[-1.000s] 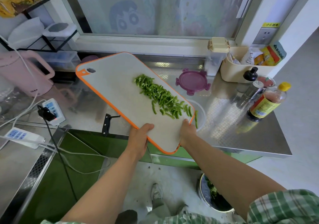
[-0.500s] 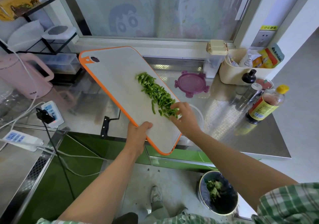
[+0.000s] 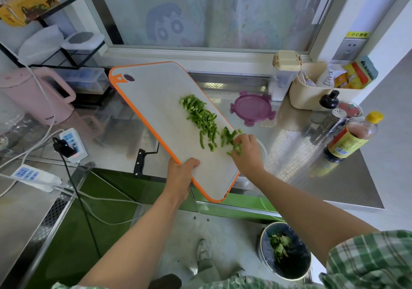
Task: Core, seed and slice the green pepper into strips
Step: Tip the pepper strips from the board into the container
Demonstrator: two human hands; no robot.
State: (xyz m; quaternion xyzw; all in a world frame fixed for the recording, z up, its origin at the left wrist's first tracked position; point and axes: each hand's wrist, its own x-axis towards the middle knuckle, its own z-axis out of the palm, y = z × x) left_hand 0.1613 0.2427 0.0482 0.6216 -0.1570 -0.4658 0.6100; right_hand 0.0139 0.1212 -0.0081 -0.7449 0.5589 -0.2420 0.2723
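Green pepper strips [image 3: 201, 119] are lying on the tilted white, orange-rimmed plastic board [image 3: 160, 101]. My left hand [image 3: 180, 177] is gripping its 7 o'clock edge. My right hand [image 3: 247, 152], off the rim now, is curling round some strips and dragging them toward 3 o'clock. Slicing seems finished.

Bright, even daylight comes through the frosted window [image 3: 200, 10] at the back, leaving only soft, faint shadows. The steel counter [image 3: 334, 181] throws back pale glare and blurred reflections of the bottles [image 3: 350, 137]. Wide-angle distortion bows straight edges near the borders. The white cutting board [image 3: 156, 101] is well exposed and the pepper strips [image 3: 200, 116] on it are sharp; the right hand [image 3: 248, 155] looks slightly smeared at its fingertips [image 3: 237, 142].
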